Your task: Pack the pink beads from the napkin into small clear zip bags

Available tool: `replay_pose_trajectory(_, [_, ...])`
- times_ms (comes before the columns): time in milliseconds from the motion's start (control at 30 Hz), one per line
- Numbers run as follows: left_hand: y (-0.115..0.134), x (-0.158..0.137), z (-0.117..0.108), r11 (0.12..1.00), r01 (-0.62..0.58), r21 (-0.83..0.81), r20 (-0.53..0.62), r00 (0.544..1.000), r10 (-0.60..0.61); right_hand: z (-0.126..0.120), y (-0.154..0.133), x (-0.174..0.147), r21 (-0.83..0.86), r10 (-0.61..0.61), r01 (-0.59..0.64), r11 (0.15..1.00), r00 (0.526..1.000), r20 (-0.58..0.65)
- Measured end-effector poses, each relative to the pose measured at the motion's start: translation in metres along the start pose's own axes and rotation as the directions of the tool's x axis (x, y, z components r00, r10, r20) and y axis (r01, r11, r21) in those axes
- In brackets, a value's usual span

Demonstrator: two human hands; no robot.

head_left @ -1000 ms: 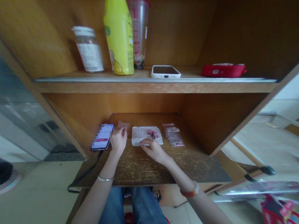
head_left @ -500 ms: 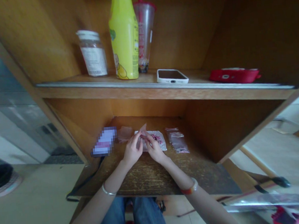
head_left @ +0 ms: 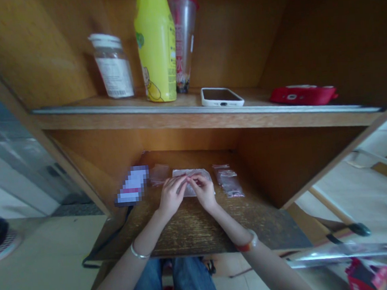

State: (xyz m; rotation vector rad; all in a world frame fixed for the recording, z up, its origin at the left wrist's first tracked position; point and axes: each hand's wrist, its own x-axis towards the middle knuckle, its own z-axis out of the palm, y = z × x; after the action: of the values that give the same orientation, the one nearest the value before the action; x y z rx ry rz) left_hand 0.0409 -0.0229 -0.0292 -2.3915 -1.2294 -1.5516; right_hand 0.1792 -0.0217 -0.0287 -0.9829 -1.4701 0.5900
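Worn wooden desktop [head_left: 194, 234] spreads beneath the fingers I am watching from afar, with a shelf [head_left: 191, 116] running across above and beyond them. My view has the left hand [head_left: 172, 196] and the right hand [head_left: 205, 193] brought together low over a white sheet [head_left: 190, 191], which lies directly under the fingertips and is partly covered by them. Thumbs and forefingers are drawn narrow, almost tip to tip — whether something thin is pinched there, I cannot tell. Just left of the fingers lie clear bags [head_left: 158, 173], and farther left I see a lit phone [head_left: 132, 187], its screen blurred out. Right of the fingers, more small plastic bags [head_left: 230, 184] lie overlapping. Well above the fingertips, the shelf carries a white-lidded jar [head_left: 113, 73], a yellow bottle [head_left: 157, 54], a clear cup [head_left: 185, 34], a white-cased phone [head_left: 221, 96] and — farthest right — a red case [head_left: 301, 96].
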Motion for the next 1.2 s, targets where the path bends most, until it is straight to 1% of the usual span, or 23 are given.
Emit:
replay_pose_trajectory(67, [-0.0009, 0.0002, -0.0005, 1.000, 0.006, 0.000, 0.009, 1.000, -0.006, 0.0004, -0.0014, 0.0001, -0.040, -0.041, 0.042, 0.998, 0.998, 0.040])
replay_pose_trajectory(167, [-0.0012, 0.0007, -0.0020, 1.000, 0.014, 0.002, 0.007, 1.000, -0.014, 0.0009, -0.0017, -0.0004, -0.083, -0.071, 0.079, 0.993, 0.993, 0.097])
replay_pose_trajectory(233, [-0.0003, 0.0011, -0.0030, 1.000, 0.005, -0.002, 0.007, 1.000, -0.005, 0.0004, -0.0017, -0.0007, -0.091, -0.074, 0.083, 0.992, 0.993, 0.092])
replay_pose_trajectory(333, [0.0029, 0.0020, -0.0043, 1.000, -0.007, -0.006, -0.002, 1.000, 0.007, -0.0014, -0.0032, -0.0009, -0.080, -0.054, 0.058, 0.995, 0.997, 0.051])
replay_pose_trajectory(433, [0.0065, 0.0028, -0.0055, 1.000, 0.006, 0.007, 0.025, 1.000, -0.006, -0.0030, -0.0055, -0.0010, -0.085, -0.038, 0.040, 0.996, 0.999, 0.031])
replay_pose_trajectory(533, [0.0078, 0.0030, -0.0060, 1.000, 0.021, 0.019, 0.056, 0.998, -0.022, -0.0026, -0.0057, -0.0013, -0.092, -0.048, 0.052, 0.994, 0.998, 0.048])
replay_pose_trajectory(633, [0.0060, 0.0022, -0.0056, 0.999, 0.034, 0.022, 0.063, 0.997, -0.035, -0.0009, -0.0033, -0.0018, -0.090, -0.060, 0.069, 0.994, 0.993, 0.099])
replay_pose_trajectory(700, [0.0039, 0.0015, -0.0052, 0.998, 0.051, 0.039, 0.108, 0.993, -0.055, 0.0001, -0.0016, -0.0022, -0.103, -0.062, 0.077, 0.992, 0.988, 0.144])
replay_pose_trajectory(800, [0.0013, 0.0008, -0.0047, 0.995, 0.061, 0.082, 0.211, 0.974, -0.078, 0.0004, -0.0008, -0.0031, -0.135, -0.056, 0.085, 0.987, 0.977, 0.206])
replay_pose_trajectory(867, [0.0008, 0.0004, -0.0042, 0.991, 0.033, 0.127, 0.255, 0.965, -0.065, 0.0003, -0.0013, -0.0035, -0.155, -0.050, 0.086, 0.984, 0.973, 0.225])
replay_pose_trajectory(933, [0.0015, -0.0001, -0.0032, 0.984, 0.003, 0.176, 0.269, 0.962, -0.052, 0.0003, -0.0019, -0.0036, -0.177, -0.052, 0.093, 0.980, 0.973, 0.226])
replay_pose_trajectory(1067, [0.0046, -0.0012, 0.0000, 0.971, -0.002, 0.238, 0.258, 0.964, -0.061, 0.0013, -0.0012, -0.0037, -0.272, -0.064, 0.128, 0.954, 0.971, 0.232])
replay_pose_trajectory(1133, [0.0047, -0.0016, 0.0016, 0.965, -0.003, 0.263, 0.258, 0.964, -0.068, 0.0017, -0.0006, -0.0040, -0.357, -0.070, 0.150, 0.922, 0.971, 0.227])
replay_pose_trajectory(1200, [0.0025, -0.0015, 0.0022, 0.955, 0.026, 0.297, 0.238, 0.966, -0.100, 0.0017, -0.0009, -0.0046, -0.444, -0.077, 0.169, 0.880, 0.973, 0.218])
